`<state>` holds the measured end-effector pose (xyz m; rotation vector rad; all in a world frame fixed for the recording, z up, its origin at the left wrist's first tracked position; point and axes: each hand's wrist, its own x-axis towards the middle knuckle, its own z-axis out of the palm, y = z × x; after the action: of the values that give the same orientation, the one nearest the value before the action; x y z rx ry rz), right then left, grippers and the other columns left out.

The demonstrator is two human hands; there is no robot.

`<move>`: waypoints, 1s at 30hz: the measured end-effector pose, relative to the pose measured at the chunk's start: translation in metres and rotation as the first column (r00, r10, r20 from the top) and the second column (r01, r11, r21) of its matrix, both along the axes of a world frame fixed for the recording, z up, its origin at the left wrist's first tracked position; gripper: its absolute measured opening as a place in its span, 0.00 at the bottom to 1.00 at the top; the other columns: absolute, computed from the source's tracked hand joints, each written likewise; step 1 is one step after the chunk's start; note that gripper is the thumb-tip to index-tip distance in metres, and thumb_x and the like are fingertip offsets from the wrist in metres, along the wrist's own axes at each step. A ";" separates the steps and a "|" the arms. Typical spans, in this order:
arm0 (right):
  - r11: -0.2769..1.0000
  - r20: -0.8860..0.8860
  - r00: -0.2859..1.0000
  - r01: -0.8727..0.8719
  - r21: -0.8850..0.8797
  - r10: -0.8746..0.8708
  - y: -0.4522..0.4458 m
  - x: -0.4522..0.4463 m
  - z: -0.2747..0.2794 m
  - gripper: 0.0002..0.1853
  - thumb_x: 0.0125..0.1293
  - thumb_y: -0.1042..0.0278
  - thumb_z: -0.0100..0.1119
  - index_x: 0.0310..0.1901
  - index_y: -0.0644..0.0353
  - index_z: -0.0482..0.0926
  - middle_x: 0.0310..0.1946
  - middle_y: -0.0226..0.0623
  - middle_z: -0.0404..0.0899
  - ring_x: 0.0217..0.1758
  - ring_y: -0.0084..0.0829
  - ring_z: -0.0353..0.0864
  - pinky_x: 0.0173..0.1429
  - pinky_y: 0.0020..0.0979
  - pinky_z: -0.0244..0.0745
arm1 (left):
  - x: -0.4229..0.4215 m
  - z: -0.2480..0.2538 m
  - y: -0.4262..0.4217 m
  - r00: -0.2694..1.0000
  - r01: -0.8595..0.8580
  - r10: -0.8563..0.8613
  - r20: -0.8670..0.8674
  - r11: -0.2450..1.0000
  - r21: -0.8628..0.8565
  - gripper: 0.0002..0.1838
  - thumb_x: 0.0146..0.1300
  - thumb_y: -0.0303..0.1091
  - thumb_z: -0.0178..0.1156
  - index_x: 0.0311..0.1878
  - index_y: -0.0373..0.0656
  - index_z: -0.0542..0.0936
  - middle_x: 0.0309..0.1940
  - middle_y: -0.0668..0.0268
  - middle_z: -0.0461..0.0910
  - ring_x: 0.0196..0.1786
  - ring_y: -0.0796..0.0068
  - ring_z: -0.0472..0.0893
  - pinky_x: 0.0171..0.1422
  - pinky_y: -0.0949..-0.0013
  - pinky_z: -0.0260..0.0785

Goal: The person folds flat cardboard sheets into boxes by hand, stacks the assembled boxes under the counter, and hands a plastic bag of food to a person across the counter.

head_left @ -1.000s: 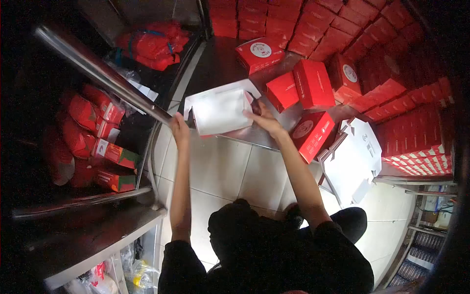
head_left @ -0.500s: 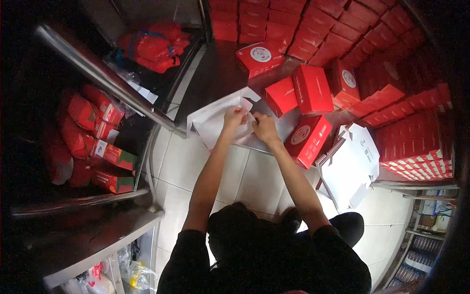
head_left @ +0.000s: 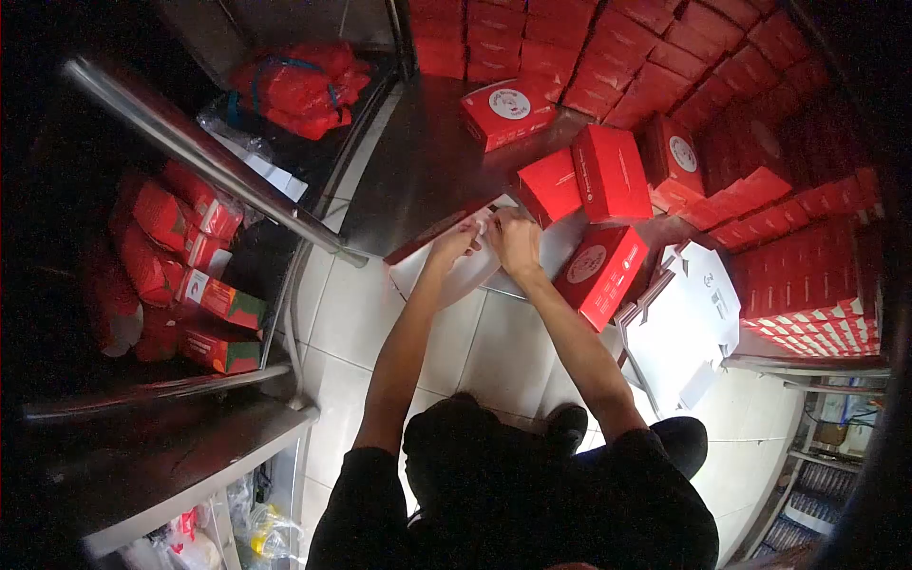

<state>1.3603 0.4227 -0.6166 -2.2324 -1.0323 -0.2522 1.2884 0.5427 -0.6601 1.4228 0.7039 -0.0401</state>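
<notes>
A partly folded carton [head_left: 446, 280], white inside with a red outer wall, lies at the front edge of the dark metal table [head_left: 408, 161]. My left hand [head_left: 458, 243] is closed on the carton's right end, fingers pinched at a white flap. Close beside it, my right hand [head_left: 516, 237] grips the same end, its fingers bent over the edge. Just to the right stand folded red boxes [head_left: 549, 185], and another red box [head_left: 600, 274] is near my right forearm.
Flat white cartons [head_left: 679, 318] are stacked at the right. Red boxes [head_left: 798, 275] are piled along the back and right. A metal rail [head_left: 209, 161] slants across the left, before shelves with red packages [head_left: 157, 237].
My left hand has moved right from the carton's left side to its right end. The carton's walls have been raised and tilted, so its red outer side now shows.
</notes>
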 end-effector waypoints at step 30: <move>0.966 -0.223 0.975 -0.061 -0.252 0.003 -0.004 -0.002 0.017 0.08 0.54 0.69 0.52 0.31 0.59 0.81 0.26 0.47 0.79 0.32 0.46 0.79 0.39 0.39 0.73 | 0.014 0.066 -0.020 0.996 -0.012 0.070 -0.060 0.743 0.669 0.11 0.54 0.31 0.55 0.23 0.35 0.80 0.16 0.58 0.78 0.21 0.70 0.81 0.27 0.70 0.73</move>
<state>1.3580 0.4189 -0.5995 -2.4049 -1.0259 0.1524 1.3021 0.5229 -0.5944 2.1097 0.8639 0.2155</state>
